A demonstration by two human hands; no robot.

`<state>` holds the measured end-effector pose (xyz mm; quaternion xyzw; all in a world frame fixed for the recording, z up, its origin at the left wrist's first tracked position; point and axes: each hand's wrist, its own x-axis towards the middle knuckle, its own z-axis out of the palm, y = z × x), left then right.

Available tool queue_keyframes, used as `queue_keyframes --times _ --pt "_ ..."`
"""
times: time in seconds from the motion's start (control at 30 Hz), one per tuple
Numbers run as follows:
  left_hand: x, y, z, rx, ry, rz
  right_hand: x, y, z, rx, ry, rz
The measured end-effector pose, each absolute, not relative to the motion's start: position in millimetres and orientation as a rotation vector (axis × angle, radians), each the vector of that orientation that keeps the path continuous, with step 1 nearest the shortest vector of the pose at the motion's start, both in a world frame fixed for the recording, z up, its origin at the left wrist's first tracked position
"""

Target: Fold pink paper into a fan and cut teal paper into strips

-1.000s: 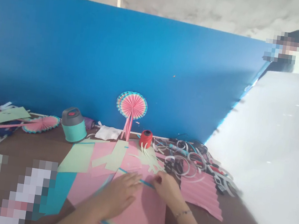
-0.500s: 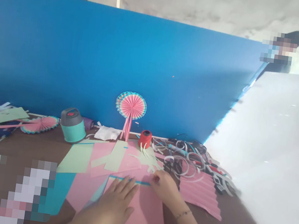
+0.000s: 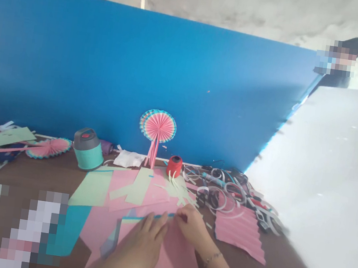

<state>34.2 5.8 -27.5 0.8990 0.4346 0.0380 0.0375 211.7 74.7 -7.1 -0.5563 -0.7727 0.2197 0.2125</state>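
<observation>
My left hand (image 3: 141,246) lies flat, fingers stretched out, on a pink paper sheet (image 3: 177,262) with a blue edge strip (image 3: 140,218) along its far side. My right hand (image 3: 191,225) pinches that far edge at the right end of the strip, fingertips pressed together on the paper. Both hands sit close together at the sheet's top edge, above the brown table (image 3: 43,177).
A teal jar with a grey lid (image 3: 87,149), a red thread spool (image 3: 174,166), a standing pink paper fan (image 3: 157,127), green and pink paper pieces (image 3: 125,186), a pleated pink sheet (image 3: 238,233) and tangled strips (image 3: 224,189) lie around. A blue partition (image 3: 124,73) and a white board (image 3: 327,190) bound the table. A person stands behind, far right.
The pink sheet has turned, its blue edge now slanting up to the right. My left hand slid toward my right hand, and my right hand shifted slightly left along the edge.
</observation>
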Motion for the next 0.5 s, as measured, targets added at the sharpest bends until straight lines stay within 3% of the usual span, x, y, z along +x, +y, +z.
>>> queue_keyframes --times 0.5 --pt "36.7 1.7 -11.7 2.683 1.349 0.053 207.5 74.5 -13.7 -1.607 -2.058 0.534"
